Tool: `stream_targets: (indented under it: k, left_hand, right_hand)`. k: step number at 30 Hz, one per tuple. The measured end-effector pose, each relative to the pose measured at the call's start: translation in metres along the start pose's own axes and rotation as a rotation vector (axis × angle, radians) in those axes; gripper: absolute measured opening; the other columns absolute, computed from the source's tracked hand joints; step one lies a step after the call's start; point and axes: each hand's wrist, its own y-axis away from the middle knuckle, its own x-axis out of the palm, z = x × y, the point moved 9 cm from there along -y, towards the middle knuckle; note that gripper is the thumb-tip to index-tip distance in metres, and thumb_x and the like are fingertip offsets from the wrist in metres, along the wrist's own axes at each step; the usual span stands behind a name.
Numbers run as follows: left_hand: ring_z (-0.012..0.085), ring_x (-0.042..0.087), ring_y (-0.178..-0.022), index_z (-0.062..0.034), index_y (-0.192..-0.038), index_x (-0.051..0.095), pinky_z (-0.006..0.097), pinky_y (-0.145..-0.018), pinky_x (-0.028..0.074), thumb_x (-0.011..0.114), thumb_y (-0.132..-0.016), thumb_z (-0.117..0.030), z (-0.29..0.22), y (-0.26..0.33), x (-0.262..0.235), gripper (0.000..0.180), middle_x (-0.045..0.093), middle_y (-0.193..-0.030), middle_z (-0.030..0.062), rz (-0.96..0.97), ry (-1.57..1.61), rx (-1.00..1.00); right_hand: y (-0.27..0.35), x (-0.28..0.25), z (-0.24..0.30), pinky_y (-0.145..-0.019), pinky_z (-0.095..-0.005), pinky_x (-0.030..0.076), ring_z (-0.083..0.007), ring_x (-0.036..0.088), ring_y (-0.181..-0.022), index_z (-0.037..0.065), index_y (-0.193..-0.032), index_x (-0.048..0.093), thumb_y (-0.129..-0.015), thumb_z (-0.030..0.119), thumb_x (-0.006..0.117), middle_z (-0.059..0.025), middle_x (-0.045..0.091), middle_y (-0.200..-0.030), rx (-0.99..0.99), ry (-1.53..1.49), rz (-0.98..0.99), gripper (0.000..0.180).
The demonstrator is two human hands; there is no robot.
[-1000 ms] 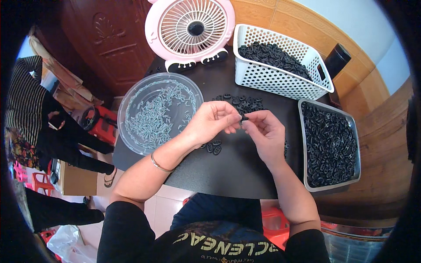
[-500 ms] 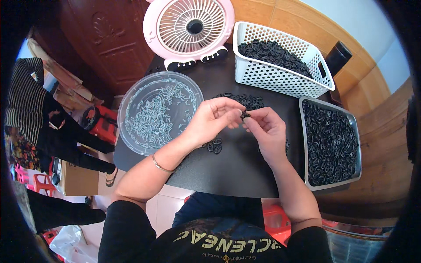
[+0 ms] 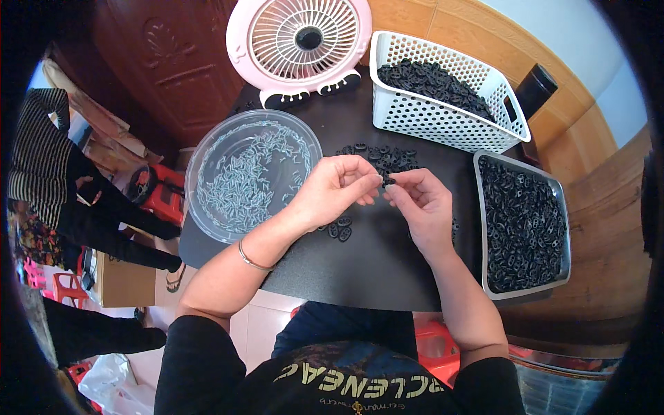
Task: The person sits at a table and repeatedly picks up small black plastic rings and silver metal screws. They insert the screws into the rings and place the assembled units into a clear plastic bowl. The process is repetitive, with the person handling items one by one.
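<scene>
Above the middle of the dark table, my two hands meet at the fingertips around a small black plastic piece (image 3: 386, 181). My right hand (image 3: 420, 203) pinches the piece between thumb and forefinger. The thumb and forefinger of my left hand (image 3: 344, 185) press together at its left side; whatever is between them is too small to make out. Behind my fingers lies a loose pile of black oval pieces (image 3: 391, 158). A few more black pieces (image 3: 339, 228) lie beneath my left wrist. To the left is a round clear tub (image 3: 196, 216) of short bluish-silver pins (image 3: 238, 192).
A pink fan (image 3: 304, 43) stands at the back. Behind right is a white perforated basket (image 3: 429, 114) of black pieces; at the right edge, a metal tray (image 3: 487, 232) holds more. A black cylinder (image 3: 535, 91) stands by the wall. Another person (image 3: 76, 187) stands at far left.
Both hands stay almost in place, fingertips still together at the black piece. The whole view has shifted very slightly.
</scene>
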Motion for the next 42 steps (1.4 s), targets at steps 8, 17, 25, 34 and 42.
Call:
stream_targets:
  k: [8, 17, 25, 34, 42]
  left_hand:
    - [0.0051, 0.055, -0.066, 0.0011, -0.084, 0.058, 0.018, -0.060, 0.045, 0.059, -0.080, -0.006, -0.009, 0.002, 0.000, 0.008, 0.059, -0.071, 0.0016, -0.044, -0.146, 0.092]
    - [0.0066, 0.057, -0.067, 0.0021, -0.088, 0.058, 0.021, -0.061, 0.047, 0.058, -0.082, -0.010, -0.012, 0.000, 0.001, 0.013, 0.061, -0.073, 0.0039, 0.007, 0.062, 0.110]
    - [0.0066, 0.055, -0.063, 0.0007, -0.084, 0.056, 0.020, -0.059, 0.046, 0.053, -0.086, -0.013, -0.004, 0.000, -0.001, 0.015, 0.059, -0.071, 0.0038, 0.023, -0.035, 0.024]
    - [0.0069, 0.055, -0.060, -0.0012, -0.080, 0.057, 0.019, -0.056, 0.045, 0.053, -0.086, -0.018, 0.002, 0.001, 0.000, 0.018, 0.059, -0.068, 0.0035, 0.042, -0.034, -0.054]
    - [0.0072, 0.055, -0.058, -0.0017, -0.080, 0.057, 0.019, -0.054, 0.046, 0.052, -0.086, -0.019, 0.008, 0.001, 0.002, 0.019, 0.060, -0.067, 0.0035, 0.091, 0.083, -0.127]
  right_hand:
    - [0.000, 0.000, -0.002, -0.065, -0.0203, 0.047, -0.0088, 0.059, -0.073, 0.000, -0.090, 0.056, -0.078, 0.003, 0.061, -0.0056, 0.061, -0.082, 0.039, 0.014, 0.030, 0.013]
    - [-0.001, 0.000, -0.002, -0.064, -0.0201, 0.046, -0.0075, 0.057, -0.072, 0.002, -0.088, 0.056, -0.079, 0.002, 0.059, -0.0029, 0.059, -0.081, 0.009, -0.069, 0.012, 0.010]
    - [0.000, 0.000, 0.003, -0.069, -0.0224, 0.047, -0.0097, 0.058, -0.077, 0.001, -0.087, 0.057, -0.077, -0.001, 0.059, -0.0039, 0.058, -0.084, -0.074, 0.089, -0.010, 0.010]
    - [0.008, 0.002, 0.030, -0.067, -0.0271, 0.050, -0.0164, 0.060, -0.078, 0.004, -0.078, 0.060, -0.068, -0.007, 0.063, -0.0079, 0.060, -0.084, -0.432, 0.383, -0.085, 0.015]
    - [0.011, 0.006, 0.038, -0.066, -0.0278, 0.049, -0.0193, 0.060, -0.076, 0.004, -0.076, 0.060, -0.064, -0.007, 0.064, -0.0077, 0.060, -0.082, -0.525, 0.502, -0.094, 0.017]
